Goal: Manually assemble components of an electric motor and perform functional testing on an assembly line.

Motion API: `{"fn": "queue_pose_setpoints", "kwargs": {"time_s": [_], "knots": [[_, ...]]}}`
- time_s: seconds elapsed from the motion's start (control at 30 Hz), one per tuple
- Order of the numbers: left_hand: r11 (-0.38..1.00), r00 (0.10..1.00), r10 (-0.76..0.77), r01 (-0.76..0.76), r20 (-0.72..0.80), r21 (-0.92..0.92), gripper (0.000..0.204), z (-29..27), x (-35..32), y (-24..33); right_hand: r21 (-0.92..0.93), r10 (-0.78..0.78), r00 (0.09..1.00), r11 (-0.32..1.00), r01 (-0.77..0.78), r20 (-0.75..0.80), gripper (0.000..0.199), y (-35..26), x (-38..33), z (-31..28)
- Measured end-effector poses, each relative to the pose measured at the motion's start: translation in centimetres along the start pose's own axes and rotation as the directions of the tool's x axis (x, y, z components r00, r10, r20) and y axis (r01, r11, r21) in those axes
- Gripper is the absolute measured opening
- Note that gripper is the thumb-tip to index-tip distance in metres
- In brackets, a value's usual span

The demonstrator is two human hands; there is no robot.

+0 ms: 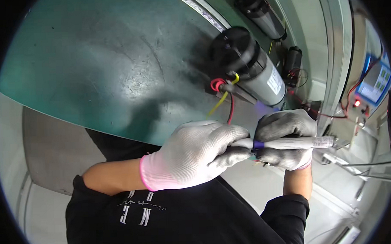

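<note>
Both of my hands wear white knit gloves with grey fingertips. My left hand (pixel 196 154) pinches the cap end of a grey marker pen (pixel 291 142) with a purple band. My right hand (pixel 286 138) is closed around the pen's barrel, and the pen lies level between the two hands, pointing right. Just beyond the hands, a black and grey cylindrical motor pump (pixel 249 64) lies on the green mat (pixel 94 61), with red and yellow wires (pixel 225 97) trailing from it toward my hands.
A second black cylindrical pump (pixel 260 12) lies further back, and a smaller black part (pixel 293 60) with wires sits beside it. At the right stands a blue test device (pixel 375 83) with a screen and a lit red lamp (pixel 356 103).
</note>
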State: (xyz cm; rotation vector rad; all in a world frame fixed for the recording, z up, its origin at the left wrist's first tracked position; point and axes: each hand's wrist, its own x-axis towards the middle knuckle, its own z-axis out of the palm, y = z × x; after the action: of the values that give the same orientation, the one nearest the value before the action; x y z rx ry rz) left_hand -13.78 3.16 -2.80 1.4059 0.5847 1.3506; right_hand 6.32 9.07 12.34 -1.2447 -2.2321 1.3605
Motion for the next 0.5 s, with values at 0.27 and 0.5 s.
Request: {"fn": "queue_pose_setpoints", "kwargs": {"time_s": [0.27,0.5], "knots": [[0.84,0.84,0.13,-0.376,0.527,0.391,0.055,5.7,2.0,2.0,-0.014,-0.157,0.852,0.985,0.173,-0.499,0.025,6.7,-13.8,3.4],[0.44,0.745,-0.357,-0.399,0.564,0.804,0.073,12.9,18.8,0.2,0.122,0.2,0.454,0.973,-0.196,-0.868,0.024,19.2,-21.0,8.4]]}}
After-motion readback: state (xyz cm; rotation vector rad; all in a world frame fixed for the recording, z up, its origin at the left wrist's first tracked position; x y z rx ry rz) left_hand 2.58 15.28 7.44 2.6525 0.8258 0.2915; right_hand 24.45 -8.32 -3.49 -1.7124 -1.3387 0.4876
